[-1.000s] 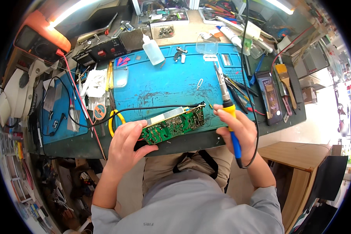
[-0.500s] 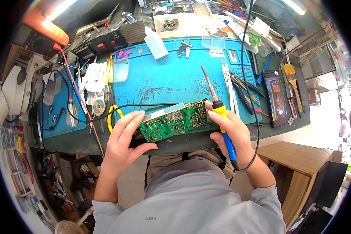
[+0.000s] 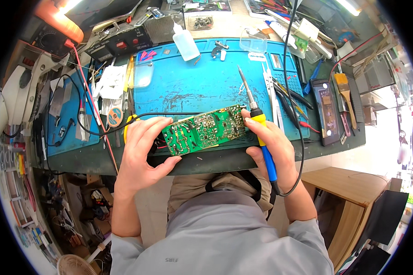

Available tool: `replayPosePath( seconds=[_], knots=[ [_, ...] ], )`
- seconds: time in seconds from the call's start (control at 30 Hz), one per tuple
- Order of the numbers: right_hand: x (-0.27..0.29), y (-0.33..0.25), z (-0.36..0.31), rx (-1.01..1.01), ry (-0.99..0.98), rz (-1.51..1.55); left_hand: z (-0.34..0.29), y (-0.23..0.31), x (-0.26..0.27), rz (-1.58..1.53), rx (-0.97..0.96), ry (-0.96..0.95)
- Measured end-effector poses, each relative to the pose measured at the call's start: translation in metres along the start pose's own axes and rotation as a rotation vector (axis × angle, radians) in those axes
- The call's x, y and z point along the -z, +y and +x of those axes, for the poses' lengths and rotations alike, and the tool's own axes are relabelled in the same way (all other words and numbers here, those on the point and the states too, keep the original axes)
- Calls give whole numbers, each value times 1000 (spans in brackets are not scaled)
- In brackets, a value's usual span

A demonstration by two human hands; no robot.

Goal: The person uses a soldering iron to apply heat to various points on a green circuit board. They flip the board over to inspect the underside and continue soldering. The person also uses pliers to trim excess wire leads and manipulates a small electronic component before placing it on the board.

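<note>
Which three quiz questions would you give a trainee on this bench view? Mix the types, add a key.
1. Which hand holds the soldering iron?
2. True or false: the iron's tip is touching the green circuit board.
3. Fill in: to the right of the dark device with a screen lies a wooden-handled ____.

Key:
1. The right hand.
2. False; it points away, over the blue mat.
3. Brush.

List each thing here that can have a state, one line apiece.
Circuit board: held in the left hand, tilted, soldered side showing
Soldering iron: in the right hand, tip off the board; heat not visible
Phone: lying face up
Left lamp: lit
Right lamp: lit
</note>
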State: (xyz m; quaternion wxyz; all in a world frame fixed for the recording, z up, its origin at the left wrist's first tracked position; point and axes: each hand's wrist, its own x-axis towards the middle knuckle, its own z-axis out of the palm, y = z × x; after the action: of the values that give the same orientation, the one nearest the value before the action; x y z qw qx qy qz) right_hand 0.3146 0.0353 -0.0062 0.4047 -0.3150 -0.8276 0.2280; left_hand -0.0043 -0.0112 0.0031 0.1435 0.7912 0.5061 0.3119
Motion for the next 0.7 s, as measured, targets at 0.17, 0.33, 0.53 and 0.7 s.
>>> replayPosePath(
  seconds=[0.17,0.33,0.53,0.7],
  knots=[
    [1,2,-6,-45,5,37,-4,0,-4,-48,4,15],
    [-1,2,-4,-62,17,70,-3,-1,-4,-69,7,10],
    [2,3,-2,-58,-2,78,-5,-2,-7,-115,-33,54],
    [4,1,-5,-57,-11,74,-4,-3,-9,-126,-32,65]
  ],
)
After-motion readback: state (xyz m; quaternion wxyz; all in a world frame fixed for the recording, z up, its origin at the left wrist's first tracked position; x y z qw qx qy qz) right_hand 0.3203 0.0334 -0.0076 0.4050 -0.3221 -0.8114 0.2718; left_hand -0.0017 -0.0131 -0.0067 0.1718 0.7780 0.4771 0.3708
